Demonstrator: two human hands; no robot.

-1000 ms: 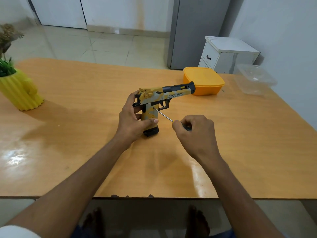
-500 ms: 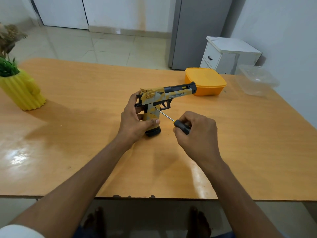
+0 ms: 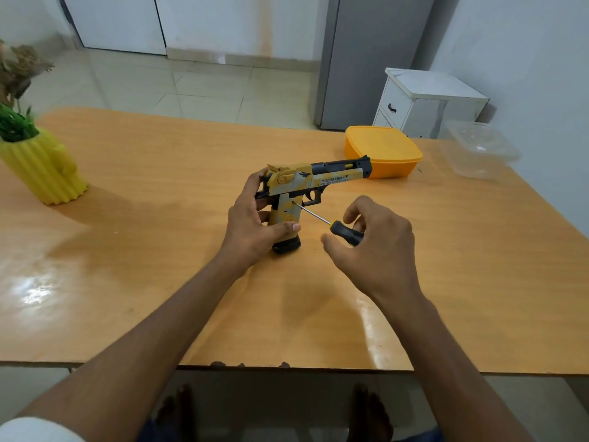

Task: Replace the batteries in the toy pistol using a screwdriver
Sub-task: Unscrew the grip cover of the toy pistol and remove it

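- The toy pistol (image 3: 314, 183) stands upright on its black magazine base in the middle of the wooden table (image 3: 159, 250), barrel pointing right toward the orange container (image 3: 382, 151).
- Left hand (image 3: 255, 224) wraps the back of the grip, thumb laid across the lower front, fingers curled behind the slide's rear.
- Right hand (image 3: 376, 247) has the screwdriver (image 3: 331, 223) loosely: fingers half curled around the black handle, thumb stretched out below it and index finger raised above it; how firm the hold is, I cannot tell.
- The thin metal shaft slants up-left, tip sitting on the yellow grip panel just below the trigger guard.
- Open tabletop all around the pistol, plenty to the left and toward the near edge, where the veneer is chipped.
- The table's glossy orange-brown surface throws white glare at the lower left.
- A ribbed yellow pot (image 3: 44, 169) with green leaves sits well apart at the left edge.
- A clear plastic tub (image 3: 478, 151), thin and see-through, is by the far right corner, near the orange container's smooth rounded lid.
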